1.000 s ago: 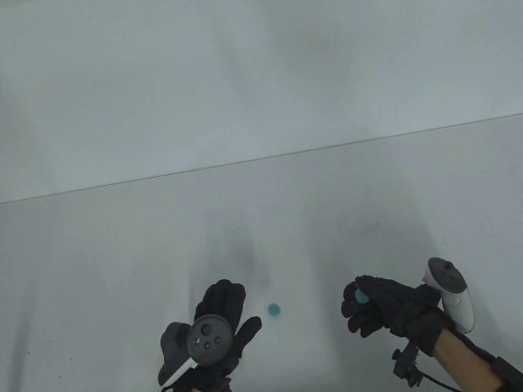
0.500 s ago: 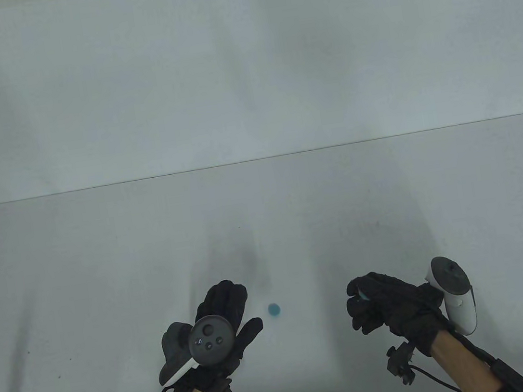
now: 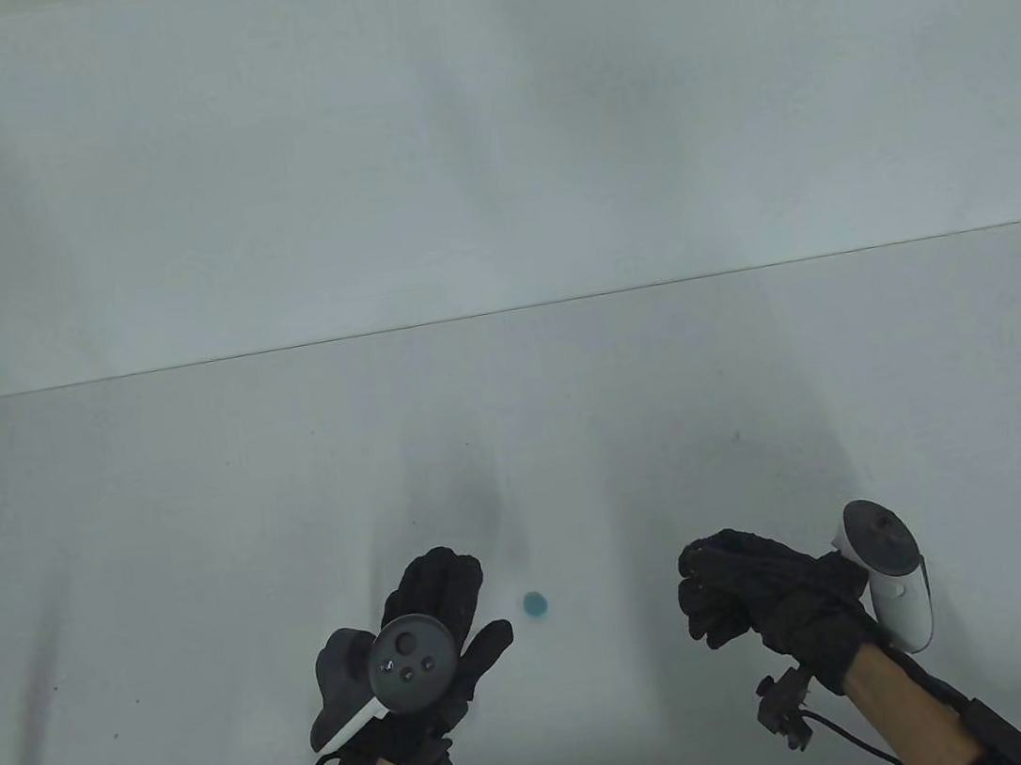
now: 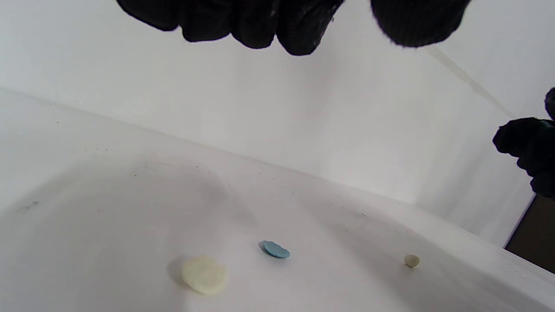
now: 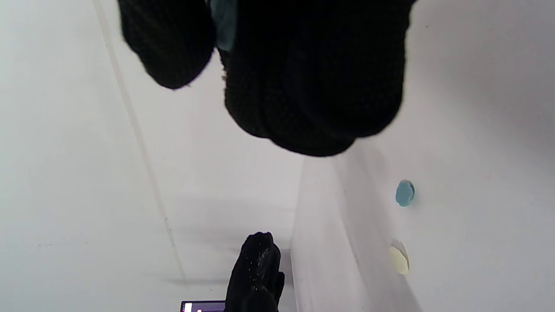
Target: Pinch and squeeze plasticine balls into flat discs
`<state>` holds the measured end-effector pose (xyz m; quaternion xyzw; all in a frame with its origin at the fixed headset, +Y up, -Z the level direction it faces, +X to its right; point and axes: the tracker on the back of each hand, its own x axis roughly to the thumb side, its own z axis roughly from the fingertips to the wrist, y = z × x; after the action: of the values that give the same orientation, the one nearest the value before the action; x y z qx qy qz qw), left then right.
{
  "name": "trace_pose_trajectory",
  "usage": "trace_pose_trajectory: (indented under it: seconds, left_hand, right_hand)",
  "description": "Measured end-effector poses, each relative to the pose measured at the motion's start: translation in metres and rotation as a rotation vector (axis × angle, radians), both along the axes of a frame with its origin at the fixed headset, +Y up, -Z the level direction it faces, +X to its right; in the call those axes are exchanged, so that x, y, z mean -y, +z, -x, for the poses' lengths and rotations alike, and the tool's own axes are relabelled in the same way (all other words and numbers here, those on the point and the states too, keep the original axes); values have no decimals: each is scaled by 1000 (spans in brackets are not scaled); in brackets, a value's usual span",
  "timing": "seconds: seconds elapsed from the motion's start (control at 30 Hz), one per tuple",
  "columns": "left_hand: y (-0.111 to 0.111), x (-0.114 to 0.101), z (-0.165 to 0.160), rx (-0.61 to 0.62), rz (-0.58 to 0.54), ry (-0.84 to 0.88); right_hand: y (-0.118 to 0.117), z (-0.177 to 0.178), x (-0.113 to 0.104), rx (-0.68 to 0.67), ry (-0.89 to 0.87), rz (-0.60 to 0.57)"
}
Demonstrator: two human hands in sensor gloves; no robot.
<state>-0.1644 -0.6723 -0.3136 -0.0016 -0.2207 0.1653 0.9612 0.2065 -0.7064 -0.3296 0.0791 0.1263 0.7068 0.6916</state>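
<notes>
My right hand [image 3: 706, 588] is held above the table with thumb and fingers squeezed on a blue plasticine piece [image 5: 224, 21]. The piece shows only as a sliver in the right wrist view and is hidden in the table view. A flat blue disc [image 3: 534, 603] lies on the table between my hands; it also shows in the left wrist view [image 4: 275, 250] and the right wrist view [image 5: 404, 193]. My left hand [image 3: 471, 608] is open and empty just left of the disc, fingers spread.
A flat cream disc [image 4: 204, 274] lies near the blue disc and also shows in the right wrist view [image 5: 398, 260]. A small cream ball [image 4: 411, 260] sits further right. A white back wall [image 3: 474, 122] rises behind the white table [image 3: 204, 501].
My right fingers have closed over the blue piece, which showed at the fingertips a second ago and is now covered in the table view. The left hand has not moved.
</notes>
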Motion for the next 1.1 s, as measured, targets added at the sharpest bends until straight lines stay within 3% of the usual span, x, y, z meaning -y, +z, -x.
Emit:
trace_pose_trajectory:
  seconds: [0.37,0.47,0.6,0.9,1.1]
  left_hand:
    - [0,-1,0,3,-2,1]
    - [0,-1,0,2,-5,-3]
    - [0,0,0,3,1,-9]
    - [-1,1,-1,2,6,-7]
    - [0,0,-2,4,3,-10]
  right_hand:
    - [3,2,-4,51,89,-56]
    - [3,3,1,-104,45,-66]
    - [2,8,5,-154,-17,-24]
    - [0,-4,6,60,-7,10]
    - [2,-4,3,106,11,16]
